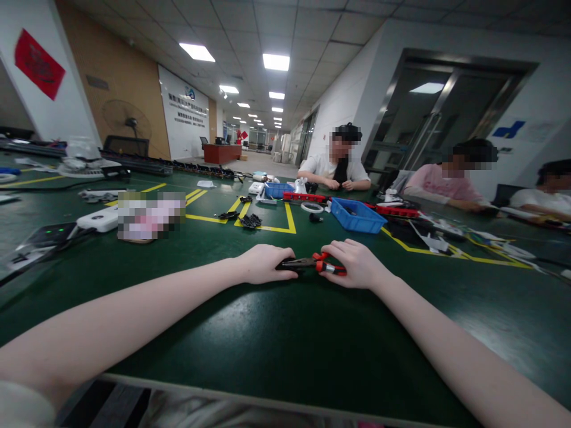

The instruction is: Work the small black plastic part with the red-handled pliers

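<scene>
Over the green table (285,339), my right hand (359,264) is closed around the red and black handles of a pair of pliers (331,268). The jaws point left and meet a small black part (285,265). My left hand (263,263) pinches that part between thumb and fingers. Whether the jaws grip the part or only touch it, I cannot tell. Beyond my hands lie little black pieces (250,221) in a pile, close to a yellow tape outline (291,219).
A blue bin (359,219) stands ahead to the right, beside a white tape roll (311,207) and a small black item (316,218). To the left are a white power strip (99,219) and a pixelated pink object (151,220). Several people sit across the table.
</scene>
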`<state>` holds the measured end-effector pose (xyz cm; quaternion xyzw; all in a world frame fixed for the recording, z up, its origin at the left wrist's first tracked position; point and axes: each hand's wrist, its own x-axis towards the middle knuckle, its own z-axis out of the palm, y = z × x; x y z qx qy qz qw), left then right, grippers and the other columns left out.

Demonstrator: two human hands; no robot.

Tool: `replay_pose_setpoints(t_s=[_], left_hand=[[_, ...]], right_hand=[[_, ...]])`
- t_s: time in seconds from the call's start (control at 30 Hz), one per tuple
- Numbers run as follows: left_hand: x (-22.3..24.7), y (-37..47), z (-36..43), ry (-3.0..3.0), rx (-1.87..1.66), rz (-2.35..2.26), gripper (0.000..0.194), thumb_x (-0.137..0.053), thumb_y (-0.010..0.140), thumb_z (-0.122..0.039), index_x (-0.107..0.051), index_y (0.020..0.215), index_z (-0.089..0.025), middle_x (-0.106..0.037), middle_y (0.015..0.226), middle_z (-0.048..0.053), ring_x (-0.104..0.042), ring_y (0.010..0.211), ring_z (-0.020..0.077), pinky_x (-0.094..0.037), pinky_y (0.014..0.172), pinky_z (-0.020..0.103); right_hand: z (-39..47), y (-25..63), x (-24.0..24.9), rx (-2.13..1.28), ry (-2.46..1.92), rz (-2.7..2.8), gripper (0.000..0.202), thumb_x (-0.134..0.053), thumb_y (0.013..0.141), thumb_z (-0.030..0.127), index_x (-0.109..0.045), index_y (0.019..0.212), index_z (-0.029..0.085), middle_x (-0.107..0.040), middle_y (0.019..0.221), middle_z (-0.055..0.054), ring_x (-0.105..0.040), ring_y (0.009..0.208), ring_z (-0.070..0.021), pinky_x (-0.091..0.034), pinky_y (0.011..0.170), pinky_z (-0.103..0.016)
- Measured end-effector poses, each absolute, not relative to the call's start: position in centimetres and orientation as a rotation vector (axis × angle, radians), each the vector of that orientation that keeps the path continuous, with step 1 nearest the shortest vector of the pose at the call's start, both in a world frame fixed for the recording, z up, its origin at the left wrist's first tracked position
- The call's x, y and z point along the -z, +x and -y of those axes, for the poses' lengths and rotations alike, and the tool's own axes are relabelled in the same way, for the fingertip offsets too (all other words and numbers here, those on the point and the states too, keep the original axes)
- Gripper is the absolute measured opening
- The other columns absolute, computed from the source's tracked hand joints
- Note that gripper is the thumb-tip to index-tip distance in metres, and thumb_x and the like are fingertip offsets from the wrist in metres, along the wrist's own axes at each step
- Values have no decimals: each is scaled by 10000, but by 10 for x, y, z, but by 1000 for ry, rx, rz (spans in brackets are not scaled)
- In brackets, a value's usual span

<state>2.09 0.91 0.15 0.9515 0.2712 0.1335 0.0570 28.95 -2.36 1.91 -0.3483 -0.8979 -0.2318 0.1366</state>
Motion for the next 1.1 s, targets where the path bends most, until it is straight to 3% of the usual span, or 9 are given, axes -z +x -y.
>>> replay_pose_setpoints(t_s=[1.1], left_hand=[[0, 21, -10, 2886, -428, -812, 342, -512, 898, -519, -544, 1037, -208, -685, 934, 41, -651, 793, 214, -400, 613, 255]], right_hand=[[21, 292, -20, 725, -928, 2590, 398, -582, 835, 466, -619, 1054, 135, -676, 921, -102, -595, 770, -205, -418, 728, -341]])
